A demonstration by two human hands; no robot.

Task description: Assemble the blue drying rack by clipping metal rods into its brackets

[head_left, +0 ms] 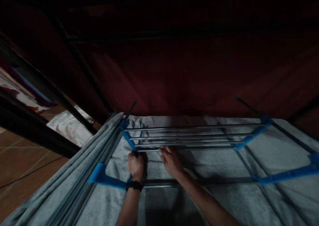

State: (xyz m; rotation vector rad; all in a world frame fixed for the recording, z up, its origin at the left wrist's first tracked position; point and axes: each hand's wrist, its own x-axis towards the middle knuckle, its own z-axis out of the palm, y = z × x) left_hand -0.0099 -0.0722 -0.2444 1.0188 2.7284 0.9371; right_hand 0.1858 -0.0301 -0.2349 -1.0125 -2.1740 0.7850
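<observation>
A metal rack of thin silver rods (189,136) with blue plastic end brackets (128,138) stands low inside a grey fabric-covered frame. My left hand (136,164), a dark band on its wrist, is closed around the left end of the nearest rod by the blue bracket. My right hand (170,159) rests a little to the right, its fingers curled on the same front rod. A second, lower rod (199,183) runs under both forearms.
Grey cloth (274,153) lines the floor and the left side wall (82,166) of the frame. Dark red fabric (199,70) hangs behind. More blue brackets (286,176) sit at the right. Left of the frame are a tiled floor (22,166) and striped cloth (67,126). The light is dim.
</observation>
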